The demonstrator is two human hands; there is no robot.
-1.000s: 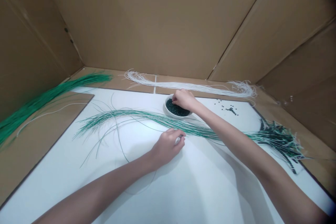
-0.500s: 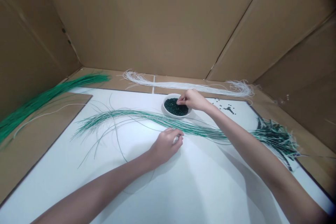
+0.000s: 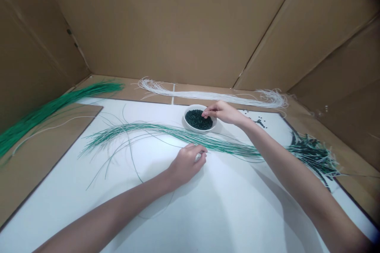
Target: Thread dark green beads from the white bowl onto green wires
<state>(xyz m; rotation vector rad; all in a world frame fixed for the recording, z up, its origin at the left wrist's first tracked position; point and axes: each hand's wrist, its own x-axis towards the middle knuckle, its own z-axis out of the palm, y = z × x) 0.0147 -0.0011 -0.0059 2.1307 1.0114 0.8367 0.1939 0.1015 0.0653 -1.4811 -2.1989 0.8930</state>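
Inside cardboard walls, on white board, left hand closed; right hand pinches beads.

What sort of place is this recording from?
Probably a makeshift handcraft bench: a cardboard enclosure around a white work board, with a white bowl of dark green beads and long bundles of green strands and white strands laid out.

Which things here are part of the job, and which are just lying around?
In use:
- left hand pinching a small white object
- right hand over dark green beads in a round white bowl
- long green-and-white strands

Lying about:
- white strand bundle
- bright green strand bundle
- scattered dark beads
- dark-beaded strand pile
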